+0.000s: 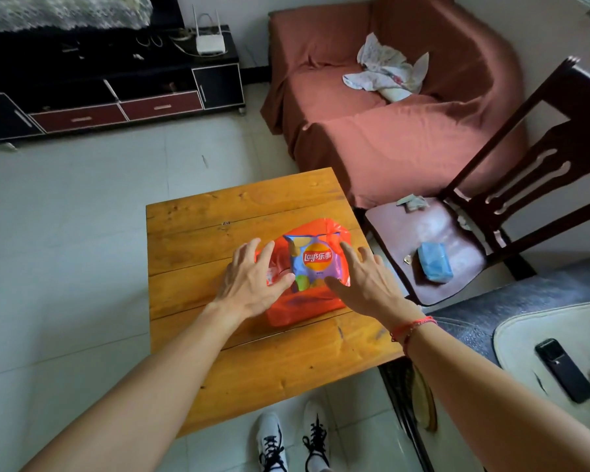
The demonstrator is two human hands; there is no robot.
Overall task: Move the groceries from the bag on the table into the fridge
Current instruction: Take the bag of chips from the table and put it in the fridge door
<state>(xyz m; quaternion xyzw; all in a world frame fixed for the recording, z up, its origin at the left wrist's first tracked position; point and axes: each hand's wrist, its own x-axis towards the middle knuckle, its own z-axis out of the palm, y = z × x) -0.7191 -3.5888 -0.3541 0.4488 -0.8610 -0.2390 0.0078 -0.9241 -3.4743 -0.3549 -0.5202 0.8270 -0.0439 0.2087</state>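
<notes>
One bag (pixel 304 308), one crisp packet (pixel 312 264), one table (pixel 218 212), one chair (pixel 406 240)

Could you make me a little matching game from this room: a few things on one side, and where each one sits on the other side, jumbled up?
Things
1. chip bag
2. blue packet
3. router
4. crumpled cloth

Places
A. on the sofa
B. at the orange bag on the table
C. on the chair seat
D. on the TV cabinet

Pairs: 1-B, 2-C, 3-D, 4-A
</notes>
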